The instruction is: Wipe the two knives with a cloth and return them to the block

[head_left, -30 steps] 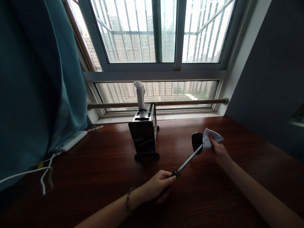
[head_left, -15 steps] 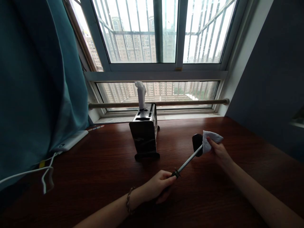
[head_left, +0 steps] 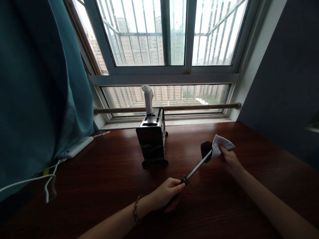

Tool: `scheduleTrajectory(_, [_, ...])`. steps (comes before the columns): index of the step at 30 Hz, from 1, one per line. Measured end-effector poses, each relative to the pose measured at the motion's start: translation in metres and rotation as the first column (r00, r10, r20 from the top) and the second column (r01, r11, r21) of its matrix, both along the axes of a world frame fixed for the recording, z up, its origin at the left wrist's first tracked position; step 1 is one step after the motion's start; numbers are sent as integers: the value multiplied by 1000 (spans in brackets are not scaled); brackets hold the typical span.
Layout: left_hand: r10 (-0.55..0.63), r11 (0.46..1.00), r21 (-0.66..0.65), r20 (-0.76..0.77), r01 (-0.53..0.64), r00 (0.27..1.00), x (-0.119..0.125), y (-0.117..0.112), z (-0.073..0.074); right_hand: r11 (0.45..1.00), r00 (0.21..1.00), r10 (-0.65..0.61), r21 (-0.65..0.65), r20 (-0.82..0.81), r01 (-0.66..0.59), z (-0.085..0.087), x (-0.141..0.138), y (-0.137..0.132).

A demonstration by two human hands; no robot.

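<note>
My left hand (head_left: 167, 196) is closed round the dark handle of a long-handled ladle (head_left: 197, 168), whose metal shaft slants up to the right. Its black bowl (head_left: 205, 149) hangs just above the wooden table (head_left: 99, 179). My right hand (head_left: 229, 158) pinches a white cloth (head_left: 221, 145) and presses it against the right side of the bowl. A beaded bracelet sits on my left wrist.
A metal tissue holder (head_left: 152, 139) with a white tissue (head_left: 148, 98) sticking up stands at the table's middle, by the window. A white device (head_left: 74, 148) with white cables (head_left: 47, 182) lies at the left under a teal curtain (head_left: 37, 83). A rail (head_left: 199, 107) runs along the window.
The cloth in my right hand has shifted slightly against the ladle's bowl, down and then back up. My left hand keeps its grip in the same place.
</note>
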State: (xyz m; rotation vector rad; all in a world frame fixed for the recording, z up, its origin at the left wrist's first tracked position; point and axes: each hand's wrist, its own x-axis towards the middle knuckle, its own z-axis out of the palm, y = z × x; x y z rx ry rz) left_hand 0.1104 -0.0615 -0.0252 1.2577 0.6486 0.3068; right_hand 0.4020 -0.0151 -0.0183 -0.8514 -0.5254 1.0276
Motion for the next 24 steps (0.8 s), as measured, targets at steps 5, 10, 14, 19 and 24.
scheduleTrajectory(5, [-2, 1000, -17, -4, 2, 1000, 0, 1, -1, 993, 993, 118, -1, 5, -118, 5, -4, -5])
scheduleTrajectory(10, [-3, 1000, 6, -19, 3, 1000, -1, 1, -1, 992, 992, 122, -30, 17, -121, 7, -6, -7])
scheduleTrajectory(14, [-21, 1000, 19, -17, 22, 1000, 0, 0, 1, 993, 994, 109, -41, 20, -108, 3, -4, -4])
scheduleTrajectory(19, [-27, 999, 38, -66, 29, 997, 2, -3, 5, 996, 997, 53, -72, 48, -49, 0, -2, -1])
scheduleTrajectory(24, [-31, 999, 27, -66, 33, 997, 1, -2, 9, 995, 998, -51, -87, -36, 48, -1, -1, 0])
